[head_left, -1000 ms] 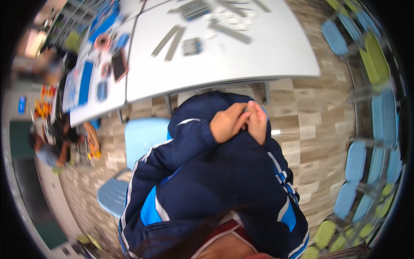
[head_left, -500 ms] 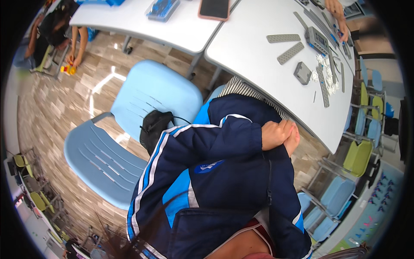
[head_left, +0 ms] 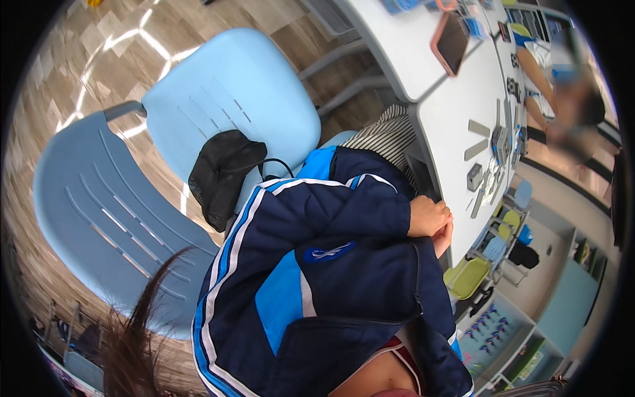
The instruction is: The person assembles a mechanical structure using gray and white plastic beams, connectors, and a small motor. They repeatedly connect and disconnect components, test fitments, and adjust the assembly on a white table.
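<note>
My left hand [head_left: 428,216] and my right hand [head_left: 444,239] meet in front of me, pressed together beside the near edge of the white table [head_left: 433,142]. The left one's fingers are curled against the right, and both look closed. Whether anything small lies between them is hidden. Dark blue jacket sleeves cover both arms to the wrists. Beyond the hands, on the tabletop, lie a grey block [head_left: 474,177], flat grey perforated beams [head_left: 475,149] and a grey controller-like box [head_left: 501,144]. Neither hand touches these parts.
A phone in a pink case [head_left: 451,43] lies farther up the table. At my left stands a light blue chair [head_left: 231,86] with a black mesh bag [head_left: 225,175] on its seat. Across the table is another person's arm [head_left: 537,76]. More chairs [head_left: 471,278] and shelving stand at the right.
The view has swung, so the table now appears farther right and the blue chair larger. My hands stay together, and a person across the table has come further into view.
</note>
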Motion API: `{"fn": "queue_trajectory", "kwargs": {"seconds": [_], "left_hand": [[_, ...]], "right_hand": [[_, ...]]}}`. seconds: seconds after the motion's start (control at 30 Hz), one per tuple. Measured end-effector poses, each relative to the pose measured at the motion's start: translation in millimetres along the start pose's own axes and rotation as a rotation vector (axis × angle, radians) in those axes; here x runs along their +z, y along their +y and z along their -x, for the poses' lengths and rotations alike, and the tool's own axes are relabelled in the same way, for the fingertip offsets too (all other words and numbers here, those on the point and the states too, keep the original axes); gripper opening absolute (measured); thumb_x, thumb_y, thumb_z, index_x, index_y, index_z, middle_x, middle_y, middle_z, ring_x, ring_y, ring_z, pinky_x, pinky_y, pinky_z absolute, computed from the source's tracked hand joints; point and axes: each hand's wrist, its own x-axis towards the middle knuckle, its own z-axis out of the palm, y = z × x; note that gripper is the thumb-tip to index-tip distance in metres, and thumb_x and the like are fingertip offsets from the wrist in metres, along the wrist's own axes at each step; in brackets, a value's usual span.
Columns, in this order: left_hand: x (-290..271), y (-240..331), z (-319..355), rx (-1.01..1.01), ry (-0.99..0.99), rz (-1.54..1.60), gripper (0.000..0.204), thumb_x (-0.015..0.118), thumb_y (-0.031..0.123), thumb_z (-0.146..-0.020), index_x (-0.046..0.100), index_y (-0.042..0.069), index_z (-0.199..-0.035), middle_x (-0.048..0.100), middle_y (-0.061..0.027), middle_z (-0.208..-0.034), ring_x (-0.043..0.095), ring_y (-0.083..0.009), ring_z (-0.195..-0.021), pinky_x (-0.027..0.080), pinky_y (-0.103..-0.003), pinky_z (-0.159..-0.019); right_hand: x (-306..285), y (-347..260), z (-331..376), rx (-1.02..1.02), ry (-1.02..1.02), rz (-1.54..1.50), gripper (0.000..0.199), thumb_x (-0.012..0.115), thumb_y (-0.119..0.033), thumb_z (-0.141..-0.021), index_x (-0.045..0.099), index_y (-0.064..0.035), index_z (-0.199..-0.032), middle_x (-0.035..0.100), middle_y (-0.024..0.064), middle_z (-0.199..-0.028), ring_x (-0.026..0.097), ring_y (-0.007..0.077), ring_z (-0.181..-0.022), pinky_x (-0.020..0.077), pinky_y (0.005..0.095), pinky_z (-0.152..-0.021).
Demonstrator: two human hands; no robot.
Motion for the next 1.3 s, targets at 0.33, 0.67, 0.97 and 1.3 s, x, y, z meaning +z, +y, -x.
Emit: {"fn": "queue_trajectory", "kwargs": {"seconds": [0.33,0.67,0.97,1.3], "left_hand": [[-29,3,-12,-0.074,0.141,0.253,0.027,0.053,0.028,-0.095,0.06,0.004,-0.084,0.066,-0.0143,-0.071,0.065,-0.0327,-0.054,0.049,-0.044,-0.048],[-30,3,-10,-0.001,0.07,0.193,0.027,0.053,0.028,-0.095,0.061,0.004,-0.087,0.065,-0.016,-0.071,0.065,-0.031,-0.053,0.049,-0.043,-0.047],[-17,23,-8,0.002,0.036,0.117,0.025,0.058,0.024,-0.096,0.06,-0.001,-0.097,0.058,-0.0107,-0.069,0.065,-0.0259,-0.056,0.049,-0.036,-0.047],[18,69,-16,-0.106,-0.019,0.42,0.03,0.066,0.006,-0.083,0.067,-0.003,-0.112,0.068,-0.0157,-0.091,0.066,-0.0316,-0.075,0.054,-0.037,-0.065]], "right_hand": [[-21,-52,-12,0.13,-0.131,0.125,0.035,0.05,-0.031,-0.098,0.057,-0.0067,-0.122,0.062,0.0078,-0.119,0.057,0.0181,-0.113,0.0423,0.035,-0.099],[-2,-66,-9,0.04,-0.251,0.475,0.029,0.062,-0.022,-0.094,0.06,0.0014,-0.112,0.066,0.0118,-0.105,0.067,0.0194,-0.093,0.0565,0.0339,-0.078],[8,-78,-1,-0.147,-0.233,0.929,0.023,0.057,-0.012,-0.096,0.067,0.007,-0.088,0.065,0.0084,-0.069,0.061,0.0146,-0.055,0.046,0.0247,-0.053],[-42,-68,30,-0.694,-0.129,1.016,0.009,0.059,0.002,-0.078,0.064,0.0091,-0.076,0.061,0.0142,-0.067,0.058,0.0212,-0.056,0.0425,0.03,-0.053]]}}
